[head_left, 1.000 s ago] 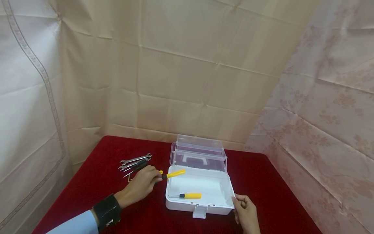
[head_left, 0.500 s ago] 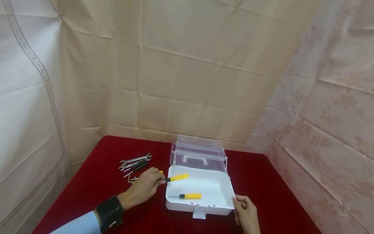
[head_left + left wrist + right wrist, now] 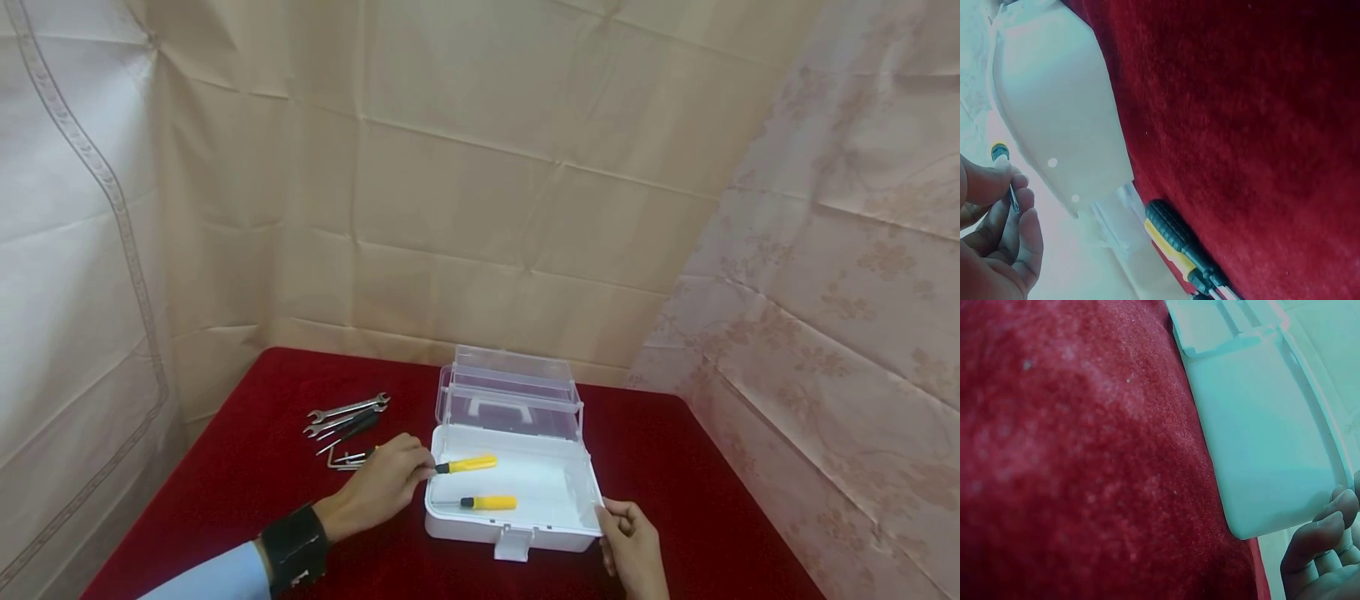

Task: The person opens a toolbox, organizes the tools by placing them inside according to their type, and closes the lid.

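A white toolbox (image 3: 459, 528) stands with its lid raised. My left hand (image 3: 384, 482) pinches a yellow-handled screwdriver (image 3: 472, 463) by the shaft near its black collar, with the handle over the box's left side. In the left wrist view, the metal tip shows past the fingers of the left hand (image 3: 997, 231). Another yellow-handled screwdriver (image 3: 495, 502) lies inside along the front wall. At the front right corner, my right hand (image 3: 633, 542) holds the rim between thumb and fingers; the right wrist view has these fingers (image 3: 1316, 537) at the box's corner.
Left of the box lie wrenches (image 3: 347, 408), a black-handled screwdriver (image 3: 360, 425) and L-shaped hex keys (image 3: 332, 460). The clear lid (image 3: 517, 367) leans back behind the box, and a white latch (image 3: 513, 544) hangs in front. Red cloth (image 3: 225, 500) covers the table; drapes surround it.
My left hand has moved right and slightly toward me, carrying the screwdriver from the box's left edge further over its inside. The right hand keeps its place on the rim.
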Tool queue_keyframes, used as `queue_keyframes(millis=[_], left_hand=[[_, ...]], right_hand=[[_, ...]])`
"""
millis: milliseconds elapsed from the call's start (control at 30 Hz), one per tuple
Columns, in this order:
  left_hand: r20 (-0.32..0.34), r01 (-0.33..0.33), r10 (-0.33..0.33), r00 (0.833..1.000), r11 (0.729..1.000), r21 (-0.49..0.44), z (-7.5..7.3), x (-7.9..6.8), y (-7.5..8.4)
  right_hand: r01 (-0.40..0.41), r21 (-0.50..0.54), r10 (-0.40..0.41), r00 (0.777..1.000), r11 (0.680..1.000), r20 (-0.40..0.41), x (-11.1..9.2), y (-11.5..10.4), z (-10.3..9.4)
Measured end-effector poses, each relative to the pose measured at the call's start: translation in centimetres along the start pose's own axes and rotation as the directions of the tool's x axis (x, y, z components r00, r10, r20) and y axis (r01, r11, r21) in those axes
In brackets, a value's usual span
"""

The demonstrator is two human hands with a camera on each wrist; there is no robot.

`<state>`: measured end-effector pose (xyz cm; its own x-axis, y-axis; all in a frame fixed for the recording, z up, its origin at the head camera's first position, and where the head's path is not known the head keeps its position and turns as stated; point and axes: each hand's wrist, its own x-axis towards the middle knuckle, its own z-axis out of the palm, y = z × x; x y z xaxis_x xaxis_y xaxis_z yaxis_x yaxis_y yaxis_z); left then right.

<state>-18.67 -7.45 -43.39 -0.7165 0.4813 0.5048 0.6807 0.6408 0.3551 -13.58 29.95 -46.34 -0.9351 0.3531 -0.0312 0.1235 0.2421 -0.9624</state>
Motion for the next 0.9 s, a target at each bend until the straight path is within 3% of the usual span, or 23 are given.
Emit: queue_keyframes(millis=[233, 633, 900], left_hand=[[0.047, -0.014, 0.012, 0.999, 0.999, 0.045, 0.4, 0.1, 0.4], [0.062, -0.037, 0.033, 0.998, 0.998, 0.060, 0.3, 0.4, 0.8], [0.039, -0.089, 0.087, 0.995, 0.994, 0.070, 0.6, 0.8, 1.3]], right_hand=[[0.008, 0.017, -0.008, 1.000, 1.000, 0.001, -0.1, 0.1, 0.0], [-0.009, 0.005, 0.009, 1.000, 1.000, 0.000, -0.1, -0.1, 0.0], [-0.004, 0.018, 0.004, 1.000, 1.000, 0.001, -0.1, -0.1, 0.1]])
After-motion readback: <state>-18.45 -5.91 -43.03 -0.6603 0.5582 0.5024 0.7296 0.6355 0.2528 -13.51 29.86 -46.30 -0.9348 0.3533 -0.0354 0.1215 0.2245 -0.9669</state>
